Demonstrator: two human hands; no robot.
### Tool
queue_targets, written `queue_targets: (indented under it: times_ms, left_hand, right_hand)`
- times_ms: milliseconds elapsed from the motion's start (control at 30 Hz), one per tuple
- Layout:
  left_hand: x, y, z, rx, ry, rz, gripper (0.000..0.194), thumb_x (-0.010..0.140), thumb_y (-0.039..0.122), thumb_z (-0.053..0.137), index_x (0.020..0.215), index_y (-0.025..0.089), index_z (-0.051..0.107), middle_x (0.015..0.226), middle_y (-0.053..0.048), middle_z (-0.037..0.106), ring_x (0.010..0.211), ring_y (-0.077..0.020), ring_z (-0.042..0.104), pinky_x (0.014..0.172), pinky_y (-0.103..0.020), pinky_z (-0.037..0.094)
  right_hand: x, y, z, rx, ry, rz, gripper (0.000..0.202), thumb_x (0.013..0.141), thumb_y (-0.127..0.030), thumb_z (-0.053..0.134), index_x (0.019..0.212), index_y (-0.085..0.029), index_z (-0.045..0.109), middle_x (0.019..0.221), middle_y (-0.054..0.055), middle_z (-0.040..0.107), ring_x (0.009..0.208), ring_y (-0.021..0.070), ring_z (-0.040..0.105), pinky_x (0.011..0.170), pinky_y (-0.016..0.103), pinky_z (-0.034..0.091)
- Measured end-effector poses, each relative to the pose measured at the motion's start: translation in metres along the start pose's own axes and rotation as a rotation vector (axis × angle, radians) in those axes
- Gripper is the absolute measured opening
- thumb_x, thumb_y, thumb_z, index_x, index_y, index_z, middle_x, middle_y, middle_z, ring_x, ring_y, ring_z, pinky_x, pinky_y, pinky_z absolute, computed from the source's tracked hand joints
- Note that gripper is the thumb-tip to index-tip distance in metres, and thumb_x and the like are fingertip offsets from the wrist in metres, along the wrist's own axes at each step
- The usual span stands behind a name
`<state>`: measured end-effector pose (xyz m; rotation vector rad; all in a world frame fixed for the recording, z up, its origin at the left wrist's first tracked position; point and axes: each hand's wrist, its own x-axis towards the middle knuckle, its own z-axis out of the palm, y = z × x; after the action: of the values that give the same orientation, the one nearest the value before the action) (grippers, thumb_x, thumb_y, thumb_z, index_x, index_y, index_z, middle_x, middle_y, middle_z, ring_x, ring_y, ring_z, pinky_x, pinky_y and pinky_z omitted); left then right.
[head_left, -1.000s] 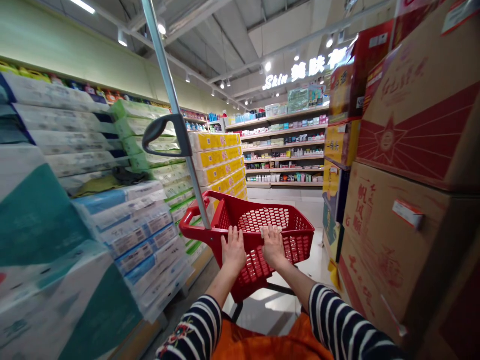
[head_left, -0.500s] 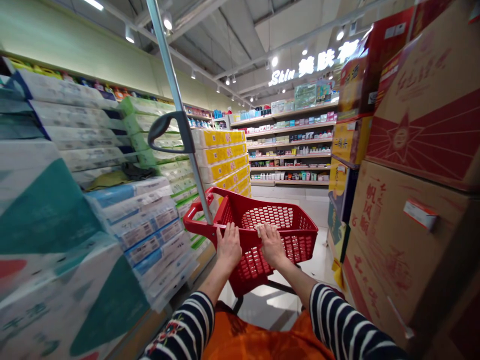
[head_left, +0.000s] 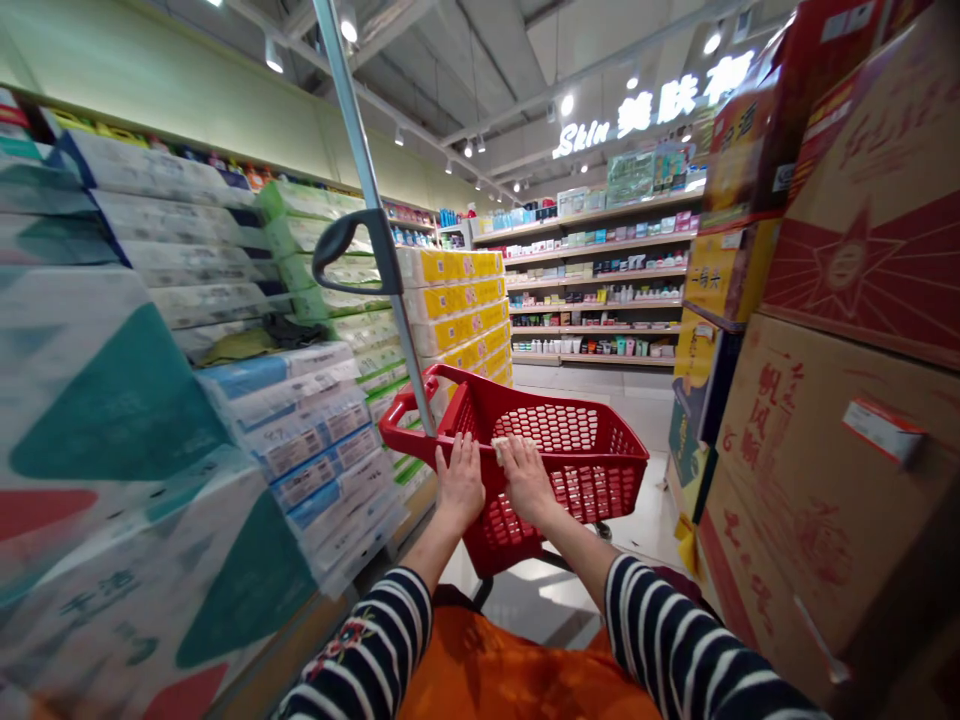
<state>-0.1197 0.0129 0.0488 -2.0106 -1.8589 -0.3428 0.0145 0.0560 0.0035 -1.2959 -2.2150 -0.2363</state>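
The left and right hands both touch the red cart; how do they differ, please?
The right hand presses a pale cloth; no cloth shows under the left hand. The left hand's fingers point nearly upward in the picture, the right hand's slant left. Both lie on the rim of the red cart.

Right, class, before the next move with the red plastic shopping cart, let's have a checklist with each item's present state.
1. Left hand on the red plastic shopping cart: ok, it lies over the near rim.
2. Right hand on the small pale cloth-like piece: ok, the piece pokes out from under it at that rim.
3. Cart apart from the stacked brown cardboard boxes: ok, pale floor shows between.
4. Silver metal pole firmly fastened: cannot tell; its lower end meets the cart, but the fixing is too small to judge.
5. Whole inside bottom of the cart in sight: not ok, the near side hides it.
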Motion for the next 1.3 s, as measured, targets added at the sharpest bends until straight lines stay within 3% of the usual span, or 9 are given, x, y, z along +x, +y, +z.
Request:
queue_targets:
  times_ms: [167,367,467,600,733,867,1033,1167,1300]
  left_hand:
    - [-0.004,-0.015,0.0,0.003,0.101,-0.048,0.068,0.073,0.019,0.043,0.139,0.01,0.032,0.149,-0.011,0.025,0.139,-0.0259,0.014,0.111,-0.053,0.011]
    - [-0.01,-0.046,-0.007,0.02,0.174,-0.043,0.066,0.075,0.02,0.043,0.139,0.01,0.031,0.148,-0.013,0.028,0.138,-0.0223,0.019,0.113,-0.047,0.009]
    - [-0.01,-0.066,-0.008,0.042,0.211,-0.163,0.066,0.076,0.021,0.043,0.139,0.009,0.03,0.148,-0.013,0.028,0.138,-0.0235,0.019,0.112,-0.048,0.012]
    - [0.0,-0.088,-0.013,0.074,0.153,-0.176,0.059,0.078,0.025,0.045,0.135,0.012,0.037,0.146,-0.013,0.033,0.137,-0.0276,0.021,0.11,-0.056,0.011]
    - [0.015,-0.097,-0.021,0.058,0.109,-0.141,0.05,0.08,0.032,0.048,0.127,0.016,0.047,0.137,-0.013,0.045,0.132,-0.0286,0.03,0.109,-0.057,0.012]
    - [0.022,-0.091,-0.024,0.052,0.124,-0.191,0.044,0.08,0.03,0.051,0.122,0.018,0.051,0.131,-0.012,0.05,0.128,-0.0274,0.035,0.108,-0.057,0.016]
    - [0.022,-0.067,-0.027,0.05,0.15,-0.194,0.039,0.081,0.029,0.051,0.119,0.019,0.053,0.128,-0.011,0.052,0.125,-0.0256,0.037,0.108,-0.052,0.019]
    - [0.023,-0.042,-0.029,0.022,0.184,-0.173,0.04,0.081,0.031,0.05,0.119,0.019,0.053,0.124,-0.01,0.053,0.122,-0.0262,0.039,0.107,-0.05,0.02]
    - [0.025,-0.027,-0.031,-0.013,0.202,-0.107,0.037,0.085,0.027,0.041,0.118,0.02,0.054,0.122,-0.01,0.055,0.119,-0.0252,0.042,0.108,-0.051,0.018]
  right_hand:
    - [-0.001,0.012,0.0,-0.021,-0.002,0.107,0.07,0.069,-0.007,0.048,0.138,-0.009,0.036,0.145,0.017,0.03,0.133,0.03,0.023,0.109,0.047,0.016]
    - [0.018,-0.022,-0.004,0.07,0.049,0.067,0.067,0.068,-0.009,0.049,0.135,-0.009,0.039,0.144,0.018,0.031,0.132,0.0307,0.026,0.108,0.048,0.017]
    - [0.026,-0.039,-0.004,0.107,0.068,0.04,0.066,0.069,-0.009,0.048,0.135,-0.009,0.04,0.144,0.018,0.032,0.131,0.0315,0.026,0.107,0.049,0.019]
    - [0.026,-0.046,0.0,0.104,0.072,-0.043,0.069,0.069,-0.008,0.047,0.138,-0.01,0.036,0.145,0.017,0.029,0.134,0.0312,0.022,0.108,0.05,0.018]
    - [0.016,-0.033,0.007,0.047,0.014,-0.095,0.074,0.067,-0.002,0.043,0.14,-0.011,0.032,0.148,0.016,0.025,0.137,0.0305,0.016,0.108,0.049,0.019]
    - [0.012,-0.017,0.01,0.005,-0.022,-0.124,0.077,0.066,-0.002,0.043,0.141,-0.012,0.03,0.15,0.014,0.021,0.137,0.0314,0.013,0.108,0.05,0.019]
    - [0.015,-0.008,0.01,0.025,0.005,-0.055,0.076,0.064,-0.002,0.043,0.14,-0.007,0.031,0.148,0.017,0.023,0.137,0.0311,0.014,0.108,0.049,0.021]
    - [0.026,-0.017,0.001,0.1,0.074,0.013,0.073,0.065,-0.007,0.046,0.137,0.0,0.034,0.145,0.022,0.027,0.135,0.032,0.019,0.108,0.049,0.024]
    - [0.035,-0.034,-0.009,0.167,0.166,-0.072,0.069,0.069,-0.012,0.05,0.136,-0.004,0.037,0.145,0.019,0.028,0.135,0.032,0.019,0.109,0.049,0.023]
